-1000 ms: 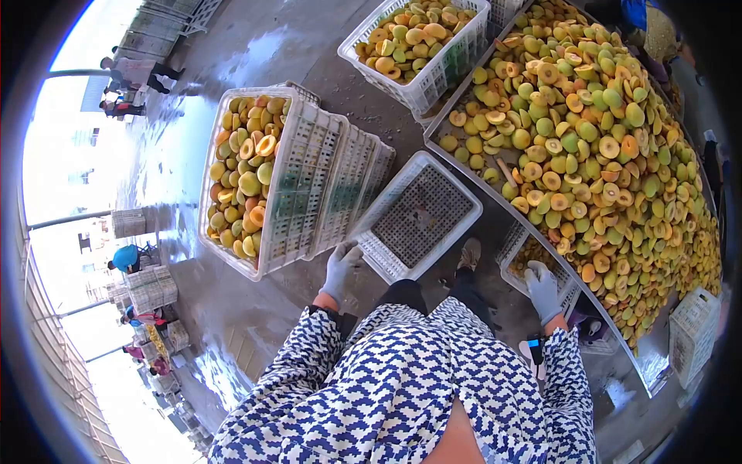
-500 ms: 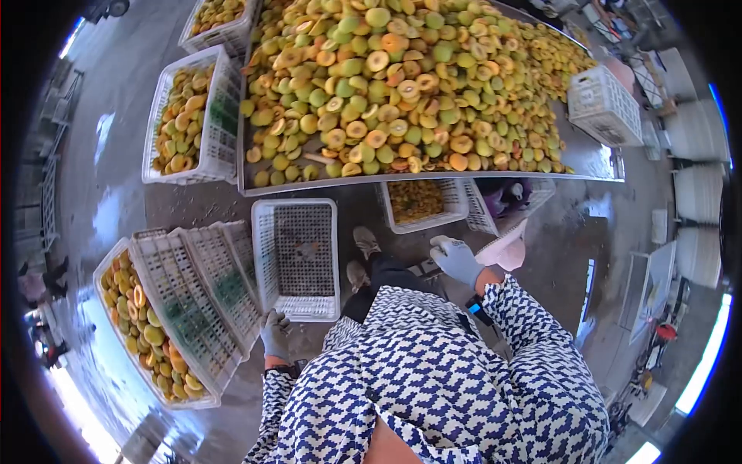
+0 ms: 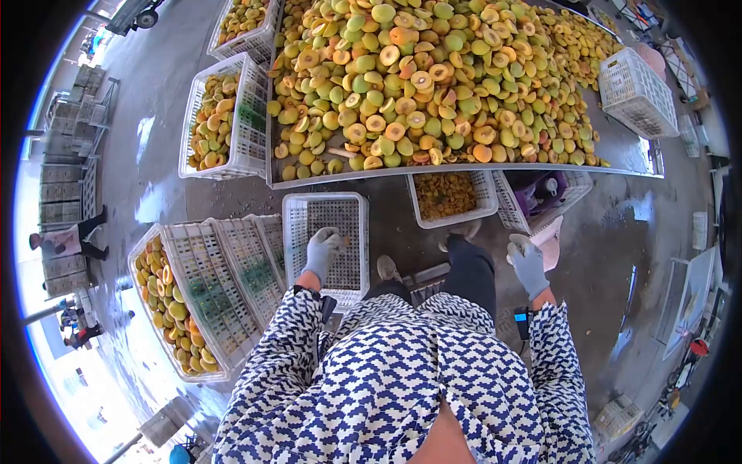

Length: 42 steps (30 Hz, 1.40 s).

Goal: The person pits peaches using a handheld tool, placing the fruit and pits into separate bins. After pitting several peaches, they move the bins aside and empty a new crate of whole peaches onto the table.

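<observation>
My left hand (image 3: 324,250), in a pale grey glove, hovers over the near part of a white plastic crate (image 3: 325,199) whose mesh floor shows. Its fingers are loosely curled, and I see nothing in them. Out to the right, my right hand (image 3: 527,261) wears a similar glove and is also curled, with no object visible in it. It is nearest to a pink rounded seat-like thing (image 3: 549,241). Ahead stands a metal-edged table (image 3: 464,168) heaped with halved yellow-green fruit (image 3: 417,100), many showing cut faces or pit hollows.
Left of the mesh-floored crate, tilted white crates (image 3: 212,271) lean beside a fruit-filled crate (image 3: 174,305). Another full crate (image 3: 212,124) adjoins the table. Beneath its edge are a crate of brownish pieces (image 3: 446,196) and one with a purple item (image 3: 541,193). A person (image 3: 69,237) is far left.
My left hand has risen from beside the crate's near corner to above it. My right hand now appears farther right. The view has shifted, and my feet have moved apart.
</observation>
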Available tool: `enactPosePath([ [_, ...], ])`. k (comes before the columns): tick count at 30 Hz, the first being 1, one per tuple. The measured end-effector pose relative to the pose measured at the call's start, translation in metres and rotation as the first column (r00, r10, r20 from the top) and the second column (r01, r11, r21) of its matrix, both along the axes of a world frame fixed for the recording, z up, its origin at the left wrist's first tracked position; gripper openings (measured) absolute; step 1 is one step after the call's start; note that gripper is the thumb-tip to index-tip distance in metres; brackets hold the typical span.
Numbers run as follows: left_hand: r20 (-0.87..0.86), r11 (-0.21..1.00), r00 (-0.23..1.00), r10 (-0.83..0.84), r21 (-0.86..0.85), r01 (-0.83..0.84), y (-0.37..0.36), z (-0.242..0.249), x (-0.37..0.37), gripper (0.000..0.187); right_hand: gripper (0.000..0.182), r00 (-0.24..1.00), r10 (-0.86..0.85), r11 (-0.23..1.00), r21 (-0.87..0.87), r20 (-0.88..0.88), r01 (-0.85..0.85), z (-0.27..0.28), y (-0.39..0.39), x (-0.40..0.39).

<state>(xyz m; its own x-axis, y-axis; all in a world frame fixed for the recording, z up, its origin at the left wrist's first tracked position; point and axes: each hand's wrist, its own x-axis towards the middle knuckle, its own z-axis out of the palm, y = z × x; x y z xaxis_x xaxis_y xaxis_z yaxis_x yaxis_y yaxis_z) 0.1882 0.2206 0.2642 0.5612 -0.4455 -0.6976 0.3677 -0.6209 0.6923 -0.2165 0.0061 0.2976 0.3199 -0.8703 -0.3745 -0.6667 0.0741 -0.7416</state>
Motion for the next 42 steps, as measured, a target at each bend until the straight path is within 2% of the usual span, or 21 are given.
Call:
enactPosePath([
  [5, -0.049, 0.994, 0.995, -0.092, -0.060, 0.089, -0.068, -0.028, -0.030, 0.017, 0.023, 0.988, 0.156, 0.976, -0.152, -0.012, -0.156, -0.030, -0.067, -0.012],
  [7, -0.005, 0.966, 0.966, -0.258, -0.014, 0.258, -0.075, -0.023, -0.043, 0.023, 0.021, 0.966, 0.257, 0.956, -0.135, -0.031, -0.259, -0.025, -0.095, -0.012],
  [9, 0.298, 0.794, 0.743, -0.599, 0.104, 0.598, -0.059, -0.026, -0.031, 0.030, 0.020, 0.869, 0.474, 0.829, -0.261, -0.143, -0.495, -0.058, -0.143, -0.023],
  [10, 0.103, 0.781, 0.792, -0.601, 0.285, 0.556, -0.051, 0.003, -0.029, 0.037, 0.021, 0.881, 0.456, 0.856, -0.209, -0.128, -0.473, -0.077, -0.156, -0.030],
  [11, 0.095, 0.683, 0.687, -0.721, 0.267, 0.680, -0.026, 0.023, -0.017, 0.040, 0.021, 0.895, 0.433, 0.887, -0.130, -0.105, -0.444, -0.093, -0.152, -0.036],
  [13, -0.233, 0.116, 0.373, -0.898, 0.693, 0.712, 0.083, 0.039, 0.018, 0.051, 0.023, 0.923, 0.383, 0.923, -0.038, -0.032, -0.384, -0.073, -0.173, -0.026],
  [15, -0.689, -0.368, 0.254, -0.679, 0.619, 0.694, 0.166, 0.059, 0.035, 0.050, 0.022, 0.881, 0.473, 0.870, -0.149, -0.014, -0.469, -0.100, -0.184, -0.035],
  [16, -0.705, -0.376, 0.268, -0.656, 0.613, 0.695, 0.157, 0.062, 0.025, 0.050, 0.022, 0.875, 0.484, 0.868, -0.129, 0.005, -0.480, -0.110, -0.184, -0.026],
  [18, -0.324, 0.268, 0.883, -0.340, 0.866, 0.422, 0.108, 0.063, -0.010, 0.046, 0.022, 0.923, 0.383, 0.922, -0.051, -0.027, -0.384, -0.107, -0.188, 0.000],
  [19, -0.247, 0.229, 0.725, -0.643, 0.842, 0.489, 0.086, 0.042, -0.013, 0.044, 0.022, 0.921, 0.390, 0.919, -0.047, -0.010, -0.390, -0.120, -0.185, 0.015],
  [20, -0.055, 0.357, 0.620, -0.783, 0.776, 0.519, 0.051, 0.014, -0.008, 0.040, 0.022, 0.915, 0.403, 0.915, -0.002, 0.006, -0.403, -0.133, -0.178, 0.028],
  [21, 0.264, 0.664, 0.661, -0.703, 0.575, 0.477, 0.038, -0.020, -0.001, 0.034, 0.022, 0.903, 0.430, 0.901, 0.057, 0.016, -0.430, -0.141, -0.169, 0.035],
  [22, 0.223, 0.707, 0.787, -0.575, 0.620, 0.340, -0.037, -0.026, 0.007, 0.032, 0.021, 0.858, 0.508, 0.861, -0.029, 0.072, -0.507, -0.145, -0.163, 0.052],
  [23, 0.461, 0.916, 0.851, -0.252, 0.397, 0.056, -0.074, -0.051, 0.015, 0.032, 0.021, 0.824, 0.555, 0.832, -0.085, 0.112, -0.548, -0.150, -0.154, 0.069],
  [24, 0.389, 0.961, 0.889, 0.241, 0.032, -0.274, -0.107, -0.078, 0.027, 0.035, 0.022, 0.815, 0.560, 0.826, -0.021, 0.153, -0.563, -0.151, -0.150, 0.088],
  [25, 0.281, 0.900, 0.861, 0.423, -0.019, -0.436, -0.143, -0.081, 0.034, 0.038, 0.023, 0.803, 0.564, 0.811, 0.057, 0.191, -0.583, -0.154, -0.144, 0.100],
  [29, -0.030, 0.823, 0.839, 0.544, -0.177, -0.540, -0.168, -0.139, 0.069, 0.035, 0.028, 0.730, 0.670, 0.738, -0.010, 0.136, -0.675, -0.201, -0.135, 0.100],
  [34, 0.148, 0.946, 0.935, 0.323, -0.085, -0.313, -0.175, -0.167, 0.121, 0.031, 0.030, 0.830, 0.498, 0.811, 0.205, 0.250, -0.548, -0.254, -0.140, 0.081],
  [36, 0.490, 0.965, 0.855, 0.169, 0.097, -0.245, -0.196, -0.183, 0.127, 0.037, 0.031, 0.676, 0.697, 0.697, -0.006, 0.241, -0.717, -0.267, -0.144, 0.084],
  [39, 0.721, 0.983, 0.677, -0.145, 0.181, 0.018, -0.183, -0.257, 0.172, 0.040, 0.029, 0.660, 0.709, 0.687, -0.032, 0.247, -0.726, -0.284, -0.143, 0.096],
  [42, 0.690, 0.921, 0.688, -0.224, 0.382, -0.083, -0.220, -0.237, 0.140, 0.039, 0.029, 0.685, 0.677, 0.733, -0.156, 0.268, -0.663, -0.304, -0.137, 0.099],
])
